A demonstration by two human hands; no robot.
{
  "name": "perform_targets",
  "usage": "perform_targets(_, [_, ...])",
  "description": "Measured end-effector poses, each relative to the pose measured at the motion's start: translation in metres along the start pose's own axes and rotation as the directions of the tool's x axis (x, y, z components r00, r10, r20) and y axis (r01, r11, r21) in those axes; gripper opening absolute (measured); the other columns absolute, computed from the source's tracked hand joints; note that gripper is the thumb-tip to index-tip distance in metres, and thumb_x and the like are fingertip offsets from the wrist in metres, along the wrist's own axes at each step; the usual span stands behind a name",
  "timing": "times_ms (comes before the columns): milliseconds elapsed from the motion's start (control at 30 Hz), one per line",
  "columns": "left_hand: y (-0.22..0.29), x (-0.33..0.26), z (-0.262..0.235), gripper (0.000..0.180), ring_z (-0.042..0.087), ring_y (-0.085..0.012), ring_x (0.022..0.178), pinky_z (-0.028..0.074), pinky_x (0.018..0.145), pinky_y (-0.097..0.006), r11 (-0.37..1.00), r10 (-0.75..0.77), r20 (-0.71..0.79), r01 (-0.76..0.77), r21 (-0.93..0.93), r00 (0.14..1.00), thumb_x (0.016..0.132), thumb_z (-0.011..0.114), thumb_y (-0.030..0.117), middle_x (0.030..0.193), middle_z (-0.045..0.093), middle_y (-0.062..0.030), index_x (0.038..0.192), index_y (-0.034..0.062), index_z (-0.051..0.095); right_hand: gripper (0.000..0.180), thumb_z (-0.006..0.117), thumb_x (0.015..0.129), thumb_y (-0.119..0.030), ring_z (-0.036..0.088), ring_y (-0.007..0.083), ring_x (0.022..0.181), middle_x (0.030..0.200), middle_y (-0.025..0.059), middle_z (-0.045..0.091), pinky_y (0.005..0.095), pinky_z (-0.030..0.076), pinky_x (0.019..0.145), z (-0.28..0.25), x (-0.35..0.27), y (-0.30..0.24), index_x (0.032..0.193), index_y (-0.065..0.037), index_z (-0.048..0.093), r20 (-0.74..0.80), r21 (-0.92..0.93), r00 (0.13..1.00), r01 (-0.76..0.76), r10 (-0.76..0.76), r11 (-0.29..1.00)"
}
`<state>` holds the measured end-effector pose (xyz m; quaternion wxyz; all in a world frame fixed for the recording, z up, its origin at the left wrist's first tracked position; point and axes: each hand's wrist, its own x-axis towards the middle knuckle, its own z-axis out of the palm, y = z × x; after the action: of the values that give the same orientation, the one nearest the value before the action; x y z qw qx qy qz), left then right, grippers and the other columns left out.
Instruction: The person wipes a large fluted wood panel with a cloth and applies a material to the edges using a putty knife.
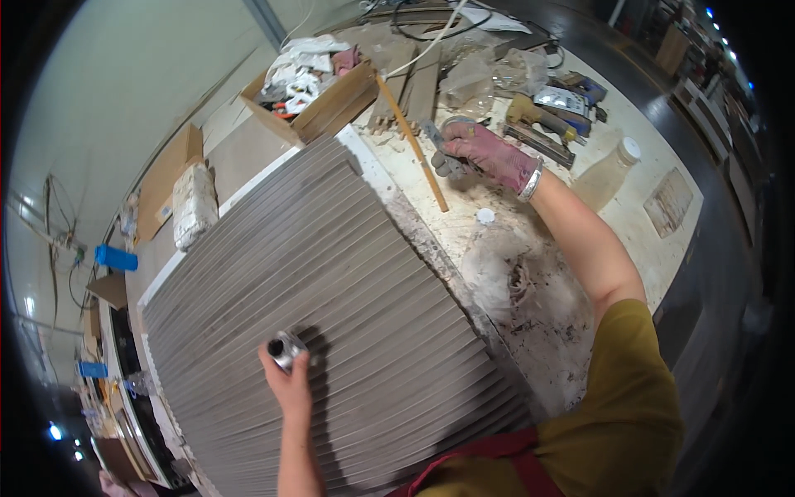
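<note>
My bare left hand is closed round a small silvery cylinder with a dark round end. It is over a large grey panel of ribbed strips, and its shadow falls just to the right. Off at the upper right, my right hand wears a dirty pink glove. Its fingers curl above the white worktable, around something greyish I cannot make out. A thin wooden stick lies just left of that hand. Right beside the glove are a yellowish nail gun and a small white cap.
A cardboard box of white cloths stands behind the panel. Crumpled clear plastic and boards lie at the back. A clear bottle lies on the right, near a worn square block. A wrapped white bundle sits left.
</note>
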<state>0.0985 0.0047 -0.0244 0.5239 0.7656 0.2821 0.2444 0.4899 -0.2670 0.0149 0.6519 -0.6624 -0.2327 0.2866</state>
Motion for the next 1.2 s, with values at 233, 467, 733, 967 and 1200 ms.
perform_targets(233, [-0.021,0.034,-0.002,0.041,0.052,-0.0144,0.091,0.042,0.083,-0.026,0.995,-0.008,-0.094,0.017,0.095,0.996,0.086,0.068,0.011,0.1,0.054,-0.006,0.118,0.0012,0.045,0.031,0.051,0.093,-0.036,0.049,0.0089,0.064,0.072,-0.0024,0.05,0.0255,0.043,0.057,0.039,0.067,0.034,0.099,-0.006,0.058,0.05,0.004,0.994,-0.098,0.098,0.995])
perform_targets(467, [-0.02,0.033,-0.001,0.044,0.052,-0.0129,0.088,0.044,0.08,-0.025,0.998,-0.034,-0.105,0.04,0.057,0.994,0.087,0.068,0.009,0.099,0.055,-0.0059,0.122,0.0004,0.042,0.043,0.06,0.087,-0.038,0.059,0.0169,0.083,0.098,0.0069,0.064,0.0304,0.049,0.068,0.05,0.124,0.051,0.114,-0.004,0.064,0.099,-0.261,0.995,0.045,-0.02,0.964])
perform_targets(733, [-0.019,0.033,0.002,0.052,0.053,-0.0128,0.086,0.046,0.077,-0.025,0.994,-0.073,-0.129,0.083,0.076,0.989,0.086,0.068,0.007,0.101,0.055,-0.0061,0.129,0.0,0.038,0.021,0.066,0.086,-0.016,0.057,0.0139,0.079,0.086,0.0069,0.065,0.0286,0.046,0.067,0.046,0.174,0.037,0.102,-0.001,0.067,0.294,-0.541,0.955,0.205,-0.044,0.816])
perform_targets(967, [-0.02,0.032,0.003,0.048,0.053,-0.012,0.085,0.047,0.075,-0.025,0.997,-0.056,-0.148,0.063,0.04,0.987,0.085,0.066,0.002,0.101,0.054,-0.0052,0.126,0.0028,0.04,0.025,0.054,0.078,-0.001,0.057,0.0125,0.077,0.084,0.0047,0.064,0.0267,0.046,0.07,0.047,0.188,0.026,0.1,-0.001,0.067,0.375,-0.668,0.927,0.286,-0.021,0.687])
perform_targets(1200, [-0.024,0.033,0.003,0.05,0.054,-0.0121,0.086,0.047,0.075,-0.025,0.997,-0.053,-0.16,0.062,0.052,0.986,0.084,0.067,0.001,0.102,0.054,-0.0051,0.126,0.0041,0.041,0.021,0.06,0.08,-0.008,0.06,0.0157,0.077,0.085,0.0061,0.066,0.0296,0.047,0.069,0.06,0.188,0.021,0.099,-0.004,0.069,0.347,-0.757,0.935,0.327,-0.076,0.566])
